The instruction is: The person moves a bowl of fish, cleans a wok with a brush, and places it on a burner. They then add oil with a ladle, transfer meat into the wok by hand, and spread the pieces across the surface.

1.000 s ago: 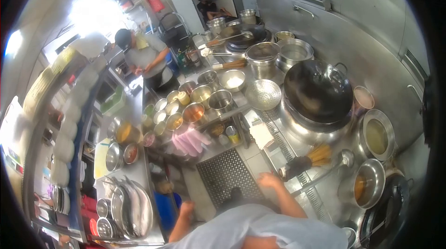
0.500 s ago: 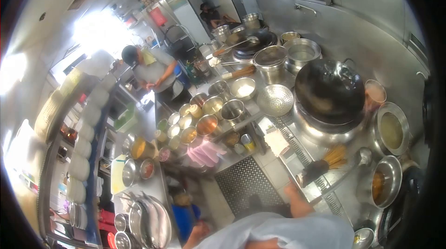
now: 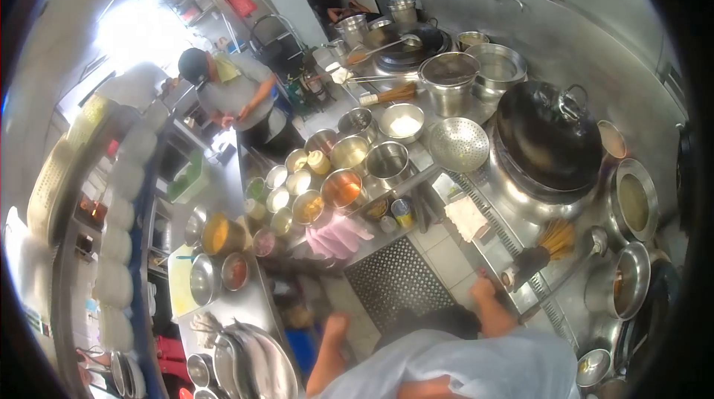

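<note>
My left hand [image 3: 337, 324] is low in the view, over the floor between the steel counter and the mat; its fingers look curled, and nothing can be made out in them. My right hand [image 3: 483, 287] is beside the stove's front edge, near a dark-handled bamboo brush [image 3: 554, 239]; its fingers are too blurred to read. A folded cloth [image 3: 466, 218] lies on the stove edge beyond it. The large black wok [image 3: 547, 139] sits on its burner, with a perforated strainer [image 3: 459, 145] to its left.
Pots and bowls of sauces [image 3: 343, 188] stand ahead, with pink cloths [image 3: 335, 235] hanging below. Fish lie on a tray [image 3: 286, 369] at lower left. A co-worker [image 3: 245, 94] stands at the far counter; another person [image 3: 327, 3] is at the back. A perforated mat [image 3: 398, 280] covers the floor.
The view has shifted. My left hand has risen and come further into view; my right hand has moved slightly up and right along the stove edge.
</note>
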Demonstrator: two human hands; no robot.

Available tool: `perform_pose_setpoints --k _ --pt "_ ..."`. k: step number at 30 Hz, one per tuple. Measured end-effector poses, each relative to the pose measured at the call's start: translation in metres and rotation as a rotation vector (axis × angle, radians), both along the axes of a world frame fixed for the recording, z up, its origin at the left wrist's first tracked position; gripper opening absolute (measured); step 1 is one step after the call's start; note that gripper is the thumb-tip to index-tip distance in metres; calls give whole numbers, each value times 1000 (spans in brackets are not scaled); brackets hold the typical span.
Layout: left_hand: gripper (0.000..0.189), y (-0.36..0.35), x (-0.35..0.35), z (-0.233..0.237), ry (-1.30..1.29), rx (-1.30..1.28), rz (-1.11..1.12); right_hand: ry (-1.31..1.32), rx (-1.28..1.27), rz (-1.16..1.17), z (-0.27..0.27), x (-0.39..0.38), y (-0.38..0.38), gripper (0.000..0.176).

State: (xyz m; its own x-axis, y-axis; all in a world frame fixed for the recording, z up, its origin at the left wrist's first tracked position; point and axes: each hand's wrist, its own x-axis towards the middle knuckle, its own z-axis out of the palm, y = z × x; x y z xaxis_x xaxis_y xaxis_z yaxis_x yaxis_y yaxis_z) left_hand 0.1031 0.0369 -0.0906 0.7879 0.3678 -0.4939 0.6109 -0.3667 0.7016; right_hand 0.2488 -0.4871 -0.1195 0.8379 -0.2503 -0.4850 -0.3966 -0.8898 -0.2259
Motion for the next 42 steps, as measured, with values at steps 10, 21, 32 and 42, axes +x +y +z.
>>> perform_pose_setpoints --k 10,21,32,42 --pt "31 21 48 61 60 -13 99 404 162 167 -47 35 -40 113" --pt "20 20 -46 43 191 516 -464 334 140 296 -130 14 -46 33" --pt "28 72 74 32 -176 666 -878 321 102 121 -127 11 -40 29" --pt "11 68 90 29 -491 881 -760 465 158 5 -110 22 -36 46"
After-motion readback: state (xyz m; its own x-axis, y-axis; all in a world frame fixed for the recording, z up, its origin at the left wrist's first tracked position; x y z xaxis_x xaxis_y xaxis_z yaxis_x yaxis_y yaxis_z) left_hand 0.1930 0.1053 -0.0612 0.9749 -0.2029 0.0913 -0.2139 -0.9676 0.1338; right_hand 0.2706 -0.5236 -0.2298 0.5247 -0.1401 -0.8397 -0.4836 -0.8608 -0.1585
